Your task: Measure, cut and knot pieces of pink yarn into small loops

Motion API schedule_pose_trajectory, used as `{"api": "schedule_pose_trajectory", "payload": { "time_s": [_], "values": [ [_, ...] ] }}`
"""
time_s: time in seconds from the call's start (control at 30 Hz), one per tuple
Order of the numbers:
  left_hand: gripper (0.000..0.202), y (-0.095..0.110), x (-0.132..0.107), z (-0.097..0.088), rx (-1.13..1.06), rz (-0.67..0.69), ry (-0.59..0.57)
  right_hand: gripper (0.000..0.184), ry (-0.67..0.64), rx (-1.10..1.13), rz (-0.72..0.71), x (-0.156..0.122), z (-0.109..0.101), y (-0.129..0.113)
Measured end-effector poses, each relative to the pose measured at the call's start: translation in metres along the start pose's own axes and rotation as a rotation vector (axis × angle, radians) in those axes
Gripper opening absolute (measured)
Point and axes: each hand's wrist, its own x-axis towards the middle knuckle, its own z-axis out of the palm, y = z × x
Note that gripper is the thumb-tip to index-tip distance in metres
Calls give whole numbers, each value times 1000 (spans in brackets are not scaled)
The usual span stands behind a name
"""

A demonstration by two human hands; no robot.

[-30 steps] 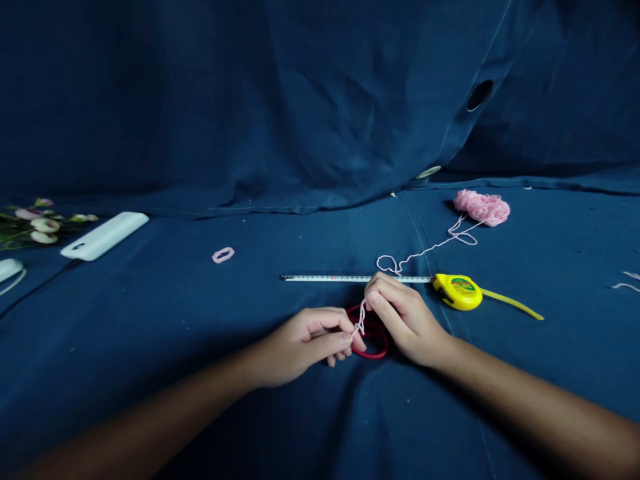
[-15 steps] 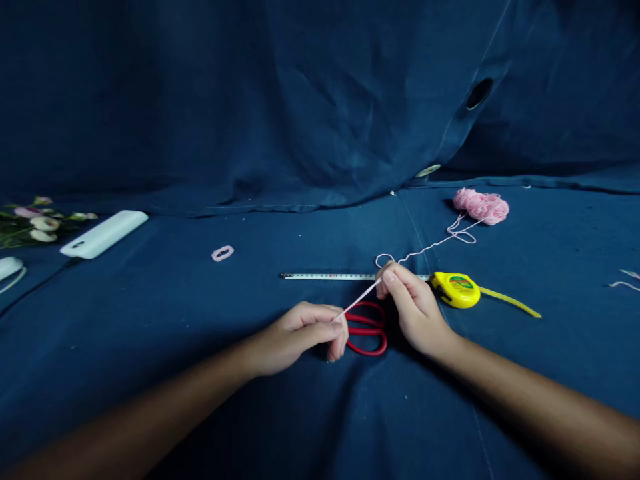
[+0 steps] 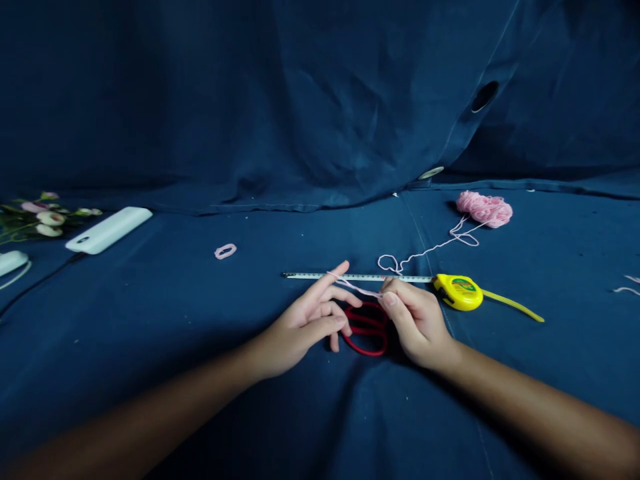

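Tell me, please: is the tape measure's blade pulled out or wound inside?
Pulled out, at least partly: the white blade stretches leftward from the yellow case, with its markings and dark tip showing.

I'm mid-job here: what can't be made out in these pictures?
All in the head view:
Red looped handles: what lies to their left, hidden behind the left hand.
Thin pink yarn strand: its part inside the closed right hand.
White printed measuring tape: numerals, too small to read.
Pink-and-white flower bunch: cut off by the left edge.
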Motion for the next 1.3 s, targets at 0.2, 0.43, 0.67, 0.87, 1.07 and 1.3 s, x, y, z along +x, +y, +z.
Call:
{"api": "schedule_pose_trajectory", "payload": {
  "time_s": [0.2,0.43,0.67,0.87,1.07,1.3],
  "values": [
    [53,5,1,-4,-10,-34,-63,30,-92,-13,28,6,0,0],
    [23,4,2,-9,21,-95,-77,32,-169,-41,-53,9,2,-3],
    [17,5,4,-8,-117,-149,-22,34,-139,-59,-32,8,1,-3],
    [42,7,6,-3,-99,-121,12,26,-210,-43,-16,9,1,-3],
    [40,3,5,-4,-73,-110,15,26,-218,-36,-26,7,1,-3],
    [24,0,4,-9,-32,-99,60,27,-324,-69,-78,8,2,-5]
  ]
}}
